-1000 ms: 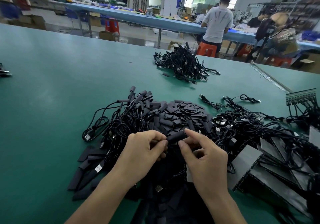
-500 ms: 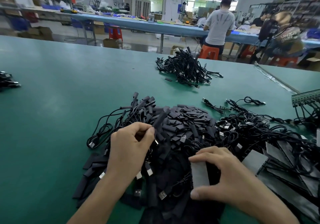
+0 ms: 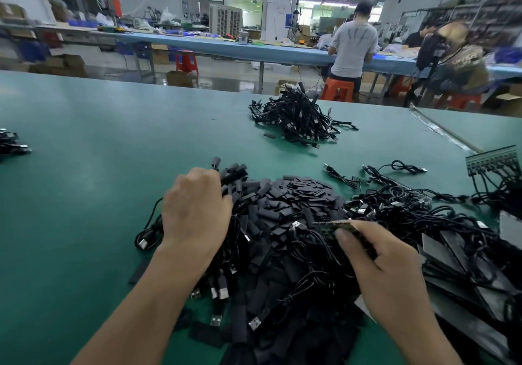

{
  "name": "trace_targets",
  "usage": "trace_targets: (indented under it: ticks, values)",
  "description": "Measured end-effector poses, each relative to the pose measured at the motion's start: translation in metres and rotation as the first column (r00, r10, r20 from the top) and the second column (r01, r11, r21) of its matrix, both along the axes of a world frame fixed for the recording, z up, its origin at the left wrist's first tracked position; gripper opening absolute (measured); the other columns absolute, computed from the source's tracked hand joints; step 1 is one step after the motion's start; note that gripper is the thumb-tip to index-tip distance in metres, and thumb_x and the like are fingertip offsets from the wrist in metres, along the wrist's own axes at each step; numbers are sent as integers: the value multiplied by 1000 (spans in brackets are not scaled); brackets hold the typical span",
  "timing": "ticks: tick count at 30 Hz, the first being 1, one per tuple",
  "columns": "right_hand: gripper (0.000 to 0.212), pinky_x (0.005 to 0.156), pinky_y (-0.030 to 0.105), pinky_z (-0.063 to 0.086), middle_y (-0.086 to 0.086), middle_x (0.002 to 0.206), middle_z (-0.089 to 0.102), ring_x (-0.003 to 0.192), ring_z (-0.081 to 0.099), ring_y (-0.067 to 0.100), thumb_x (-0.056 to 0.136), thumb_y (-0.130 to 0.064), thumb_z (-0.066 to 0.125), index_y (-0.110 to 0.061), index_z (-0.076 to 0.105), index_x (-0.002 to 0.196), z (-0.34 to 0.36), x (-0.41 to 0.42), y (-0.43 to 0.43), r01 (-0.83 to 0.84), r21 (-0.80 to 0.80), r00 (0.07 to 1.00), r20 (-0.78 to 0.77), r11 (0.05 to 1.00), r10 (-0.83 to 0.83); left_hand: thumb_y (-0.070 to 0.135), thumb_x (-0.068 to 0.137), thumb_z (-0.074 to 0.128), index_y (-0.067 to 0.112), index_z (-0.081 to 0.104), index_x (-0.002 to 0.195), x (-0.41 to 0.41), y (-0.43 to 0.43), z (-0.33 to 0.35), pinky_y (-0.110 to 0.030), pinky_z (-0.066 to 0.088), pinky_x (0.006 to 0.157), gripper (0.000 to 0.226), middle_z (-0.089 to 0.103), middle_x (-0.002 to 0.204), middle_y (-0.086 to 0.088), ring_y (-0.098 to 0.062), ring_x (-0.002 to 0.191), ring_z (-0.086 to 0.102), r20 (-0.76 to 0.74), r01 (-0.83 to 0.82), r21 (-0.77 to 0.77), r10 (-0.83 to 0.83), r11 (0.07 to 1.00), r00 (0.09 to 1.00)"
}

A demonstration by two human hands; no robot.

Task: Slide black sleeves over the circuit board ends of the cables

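A heap of flat black sleeves (image 3: pixel 293 203) lies on the green table (image 3: pixel 84 167) in front of me, mixed with black USB cables. My left hand (image 3: pixel 195 209) rests knuckles-up on the heap's left edge, fingers curled into sleeved cables; what it grips is hidden. My right hand (image 3: pixel 378 268) pinches a thin green circuit board (image 3: pixel 336 225) edge-on above the heap. A tangle of bare cables (image 3: pixel 409 212) spreads to the right.
A second pile of cables (image 3: pixel 299 116) sits farther back on the table. Grey flat panels (image 3: pixel 457 254) and a green board strip (image 3: pixel 491 158) lie at the right. A small cable bundle (image 3: pixel 11 144) is at the far left. People work at a blue bench behind.
My hands have parted. The left went to the heap's left edge with the sleeved cable. The right let go of a grey panel and now pinches a green circuit board.
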State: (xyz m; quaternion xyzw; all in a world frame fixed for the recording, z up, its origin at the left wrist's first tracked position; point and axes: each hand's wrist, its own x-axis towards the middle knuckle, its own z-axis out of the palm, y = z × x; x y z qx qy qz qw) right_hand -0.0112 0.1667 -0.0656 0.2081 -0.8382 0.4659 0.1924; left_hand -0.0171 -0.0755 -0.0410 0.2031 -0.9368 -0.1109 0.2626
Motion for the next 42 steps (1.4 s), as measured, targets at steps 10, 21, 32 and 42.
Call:
trace_targets:
  ticks: [10, 21, 32, 42]
  values:
    - [10, 70, 37, 52, -1, 80, 68, 74, 62, 14, 96, -23, 62, -28, 64, 87, -13, -11, -5, -40, -434, 961, 231, 900, 154, 34, 85, 76, 23, 71, 102, 21, 87, -27, -30, 58, 74, 21, 74, 86, 8, -5, 78, 68, -394, 644, 689, -574, 331, 717]
    - [14, 73, 35, 54, 6, 82, 69, 78, 64, 19, 88, -27, 59, -21, 69, 82, -13, -10, -6, -76, -575, 879, 347, 814, 328, 30, 66, 86, 20, 78, 74, 10, 91, -47, -19, 53, 65, 15, 72, 72, 0, -8, 66, 64, -616, 574, 787, -351, -227, 705]
    - [18, 66, 27, 57, 10, 84, 70, 75, 66, 19, 85, -27, 60, -15, 73, 85, -10, -13, 1, -82, -653, 761, 447, 753, 470, 35, 49, 100, 14, 76, 70, 1, 98, -60, -30, 58, 71, 38, 73, 79, -8, -19, 70, 68, -585, 400, 762, -277, -509, 762]
    - [11, 75, 33, 54, 5, 86, 70, 80, 66, 16, 86, -30, 66, -21, 73, 86, -13, -6, -14, -33, -682, 814, 406, 731, 415, 25, 65, 90, 9, 77, 79, -1, 97, -63, -32, 60, 67, 25, 73, 81, -14, -20, 69, 70, -575, 430, 747, -168, -506, 801]
